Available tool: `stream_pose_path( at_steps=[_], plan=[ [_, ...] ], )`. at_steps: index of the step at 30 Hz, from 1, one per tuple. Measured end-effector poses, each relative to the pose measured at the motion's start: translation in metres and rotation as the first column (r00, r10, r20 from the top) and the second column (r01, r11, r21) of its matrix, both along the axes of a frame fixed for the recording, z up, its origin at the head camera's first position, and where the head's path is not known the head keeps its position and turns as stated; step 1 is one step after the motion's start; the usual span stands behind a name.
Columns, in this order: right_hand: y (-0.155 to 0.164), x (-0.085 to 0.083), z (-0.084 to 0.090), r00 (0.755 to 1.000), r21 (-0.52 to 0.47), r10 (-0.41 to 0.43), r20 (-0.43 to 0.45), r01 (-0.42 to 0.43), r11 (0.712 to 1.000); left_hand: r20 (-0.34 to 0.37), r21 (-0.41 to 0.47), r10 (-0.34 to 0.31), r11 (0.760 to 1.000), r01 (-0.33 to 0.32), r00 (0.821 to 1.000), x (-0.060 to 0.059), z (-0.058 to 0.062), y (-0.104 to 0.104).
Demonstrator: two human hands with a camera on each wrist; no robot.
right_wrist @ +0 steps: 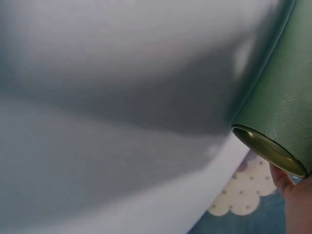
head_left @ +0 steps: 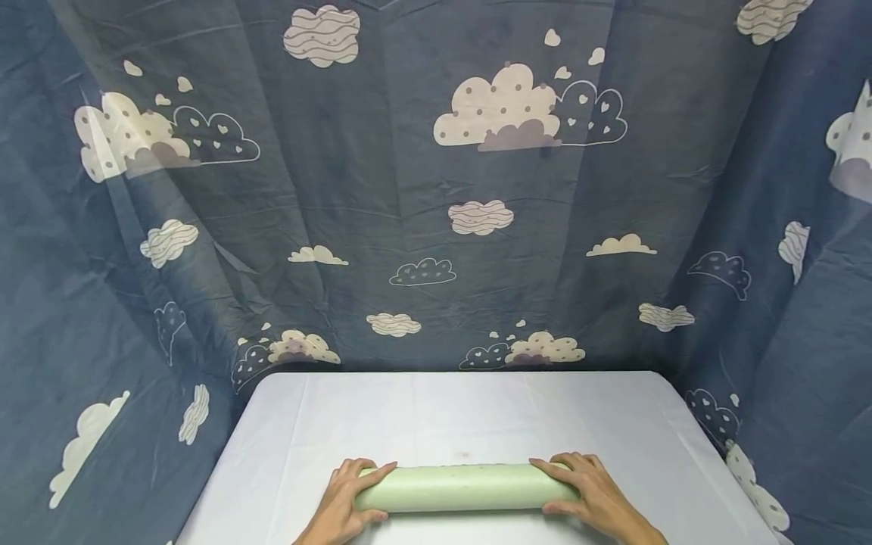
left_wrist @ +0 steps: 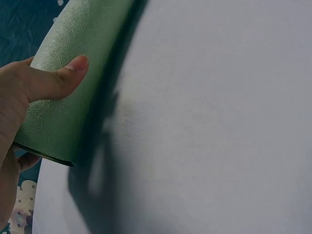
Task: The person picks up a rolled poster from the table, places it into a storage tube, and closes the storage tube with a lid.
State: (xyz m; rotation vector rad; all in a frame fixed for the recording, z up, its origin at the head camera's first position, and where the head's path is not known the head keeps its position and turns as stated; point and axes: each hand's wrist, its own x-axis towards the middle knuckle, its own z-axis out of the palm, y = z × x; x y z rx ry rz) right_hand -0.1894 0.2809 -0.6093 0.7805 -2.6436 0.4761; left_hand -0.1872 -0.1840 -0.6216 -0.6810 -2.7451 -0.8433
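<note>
A pale green roll of smooth, leather-like sheet, looking like a rolled-up mat, lies crosswise near the front of the white table. My left hand grips its left end, thumb on the near side and fingers over the far side. At the other end my right hand holds it the same way. In the left wrist view the left thumb presses along the finely creased surface. The right wrist view shows the roll's open, hollow end, with part of the right hand behind it.
Dark blue cloth printed with clouds hangs behind the table and along both sides. The tabletop's rounded back corners and slanting side edges show in the head view. Shadows of the roll and hands fall on the white surface.
</note>
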Motion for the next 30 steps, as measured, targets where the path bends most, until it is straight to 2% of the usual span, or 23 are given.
stream_pose_path(
  at_steps=[6,13,20,30],
  plan=[
    [-0.004,-0.001,-0.005,0.996,-0.012,-0.018,0.084,0.019,1.000,0.011,-0.022,0.000,1.000,0.001,1.000,-0.003,-0.005,-0.003],
    [0.000,0.000,-0.010,0.997,-0.021,-0.030,0.069,0.031,0.999,0.045,-0.022,-0.026,0.999,0.027,0.999,-0.005,-0.008,0.001],
    [-0.001,0.010,-0.014,0.995,-0.025,-0.044,0.093,0.046,0.999,0.045,-0.039,-0.038,0.998,0.040,0.998,0.002,-0.008,-0.002],
    [-0.002,-0.001,0.002,0.991,0.018,-0.080,0.107,0.079,0.997,-0.077,-0.140,-0.018,0.990,0.007,0.997,-0.001,0.003,0.001]
  ],
)
